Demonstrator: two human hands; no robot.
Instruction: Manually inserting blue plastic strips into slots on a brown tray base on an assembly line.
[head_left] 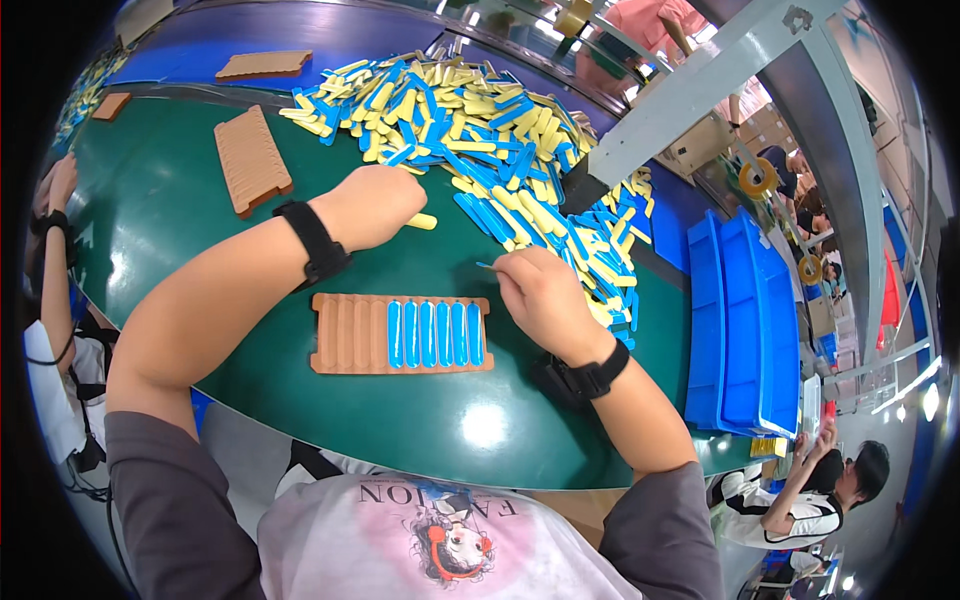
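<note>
A brown grooved tray (352,335) lies in front of me on the green table. Several blue strips with rounded ends (428,334) fill its right-hand grooves; the left-hand grooves are bare. Beyond the tray, my left hand (375,205) is closed, and a yellow strip (421,221) sticks out from its fingers, which are mostly hidden. My right hand (541,297), off the tray's far right corner, pinches a thin blue strip (486,266) seen nearly edge-on. A large loose pile of yellow and blue strips (470,110) spreads beyond both hands.
Two more brown trays, one on the table (252,160) and one farther back (264,65), lie at left. Stacked blue bins (741,320) stand at right. A grey metal beam (690,90) slants over the pile. Another person's arm (58,190) reaches in at far left.
</note>
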